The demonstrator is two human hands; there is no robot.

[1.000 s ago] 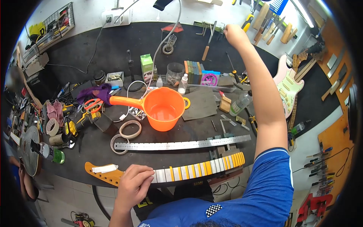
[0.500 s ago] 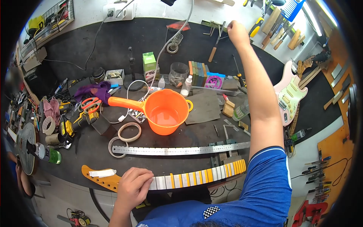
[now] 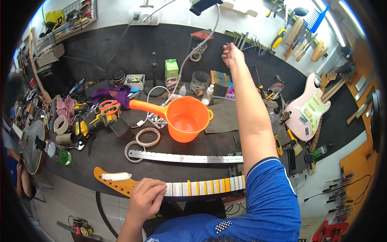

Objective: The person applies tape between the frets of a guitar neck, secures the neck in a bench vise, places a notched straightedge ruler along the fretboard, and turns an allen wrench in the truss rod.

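My left hand (image 3: 148, 198) is closed on a guitar neck (image 3: 201, 188) at the bench's front edge, just beside its headstock. Pale strips cover much of the fretboard, with amber bands between them; a white strip (image 3: 117, 176) lies on the headstock. My right hand (image 3: 232, 55) is raised at the far side of the bench, by the tools along the back wall. Its fingers are curled together, and I cannot make out what is in them. A notched steel ruler (image 3: 181, 157) lies behind the neck, its right end hidden by my right arm.
An orange dipper (image 3: 184, 133) stands mid-bench, with two tape rolls (image 3: 148, 137) in front. A yellow drill (image 3: 94, 122) and scissors (image 3: 109, 107) lie left. At right is a pink guitar body (image 3: 308, 107). Part of another person (image 3: 25, 177) shows at far left.
My right hand has moved left and down from the wall tools, its forearm now covering more of the bench. The view has shifted slightly. My left hand stays on the neck.
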